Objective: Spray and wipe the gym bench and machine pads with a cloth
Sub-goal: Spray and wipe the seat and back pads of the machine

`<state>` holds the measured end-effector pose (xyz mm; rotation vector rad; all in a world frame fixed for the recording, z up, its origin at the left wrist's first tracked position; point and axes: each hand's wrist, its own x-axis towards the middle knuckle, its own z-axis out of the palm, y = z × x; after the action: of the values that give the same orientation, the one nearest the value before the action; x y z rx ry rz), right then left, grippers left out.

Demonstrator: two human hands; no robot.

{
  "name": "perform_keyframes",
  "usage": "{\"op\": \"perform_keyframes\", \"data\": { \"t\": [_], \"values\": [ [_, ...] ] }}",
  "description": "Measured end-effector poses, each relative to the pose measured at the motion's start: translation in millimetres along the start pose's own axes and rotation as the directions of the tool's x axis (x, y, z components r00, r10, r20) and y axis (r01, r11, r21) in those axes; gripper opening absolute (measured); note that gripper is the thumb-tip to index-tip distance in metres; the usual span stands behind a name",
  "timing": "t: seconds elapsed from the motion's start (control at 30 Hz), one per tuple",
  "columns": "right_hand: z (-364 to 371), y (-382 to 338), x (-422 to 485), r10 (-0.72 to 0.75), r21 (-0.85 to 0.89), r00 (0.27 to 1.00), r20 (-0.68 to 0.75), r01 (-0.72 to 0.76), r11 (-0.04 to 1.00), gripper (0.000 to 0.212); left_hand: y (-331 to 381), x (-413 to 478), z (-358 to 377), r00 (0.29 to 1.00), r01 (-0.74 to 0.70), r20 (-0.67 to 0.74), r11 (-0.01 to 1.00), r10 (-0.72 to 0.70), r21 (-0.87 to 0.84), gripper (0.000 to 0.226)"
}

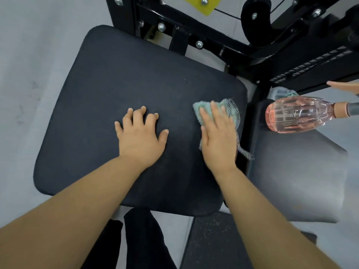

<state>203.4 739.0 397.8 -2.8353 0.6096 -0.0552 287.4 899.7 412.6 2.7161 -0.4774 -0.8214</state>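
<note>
A black padded seat [108, 90] fills the middle of the view. My left hand [140, 133] rests on it with fingers spread and fingertips bent down onto the pad. My right hand [218, 134] presses flat on a light green cloth [231, 108] with a striped edge, near the seat's right side. A clear pink spray bottle [295, 114] lies on its side on a second black pad [291, 171] to the right, nozzle pointing right and cut off by the frame edge.
The black steel machine frame [204, 41] with bolts rises behind the seat. A yellow tag [202, 4] hangs at the top. Grey floor [29, 74] lies to the left. A speckled black mat [213, 239] and my dark trouser legs sit below.
</note>
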Motion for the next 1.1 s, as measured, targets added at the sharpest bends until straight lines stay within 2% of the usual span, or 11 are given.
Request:
{"op": "perform_keyframes", "data": {
  "t": [0.2,0.33,0.47,0.6,0.67,0.77,0.83,0.9,1.0,1.03,1.1],
  "values": [
    [4,-7,25,-0.173,-0.031,0.978,0.116,0.178,0.984,0.045,-13,5,-19,0.998,-0.029,0.049,0.986,0.037,-0.161,0.048],
    [9,-23,107,0.015,-0.112,0.994,0.113,-0.003,0.994,0.046,-35,2,-32,0.994,-0.062,0.065,0.927,0.092,-0.369,0.050],
    [31,-68,126,0.187,-0.129,0.981,0.052,-0.179,0.975,0.050,-64,14,-40,0.992,-0.094,-0.114,0.912,0.052,-0.398,0.042],
    [59,-124,47,-0.140,-0.078,0.986,0.094,0.148,0.986,0.057,-88,26,-53,0.987,-0.061,-0.159,0.937,0.005,-0.344,0.044],
    [56,-127,12,-0.290,-0.012,0.941,0.174,0.296,0.955,0.054,-107,32,-56,0.987,-0.053,-0.161,0.951,0.003,-0.304,0.046],
    [39,-89,34,-0.455,-0.127,0.848,0.273,0.500,0.857,0.057,-132,34,-59,0.992,0.022,-0.122,0.982,-0.046,-0.188,0.050],
    [34,-64,74,-0.346,-0.245,0.916,0.204,0.390,0.887,0.057,-143,33,-60,0.992,0.074,-0.084,0.981,-0.090,-0.182,0.052],
    [30,-59,108,-0.089,-0.223,0.988,0.127,0.116,0.968,0.048,-153,32,-60,0.992,0.076,-0.086,0.980,-0.093,-0.182,0.053],
    [48,-104,124,0.197,-0.125,0.980,0.037,-0.191,0.974,0.047,-162,32,-58,0.992,0.045,-0.109,0.984,-0.065,-0.174,0.051],
    [58,-126,118,0.169,-0.107,0.985,0.045,-0.163,0.981,0.048,-162,33,-58,0.992,0.039,-0.115,0.983,-0.060,-0.179,0.050],
    [85,-174,87,-0.086,-0.046,0.995,0.044,0.088,0.995,0.049,-165,35,-61,0.990,0.051,-0.120,0.974,-0.079,-0.221,0.047]
  ]
}}
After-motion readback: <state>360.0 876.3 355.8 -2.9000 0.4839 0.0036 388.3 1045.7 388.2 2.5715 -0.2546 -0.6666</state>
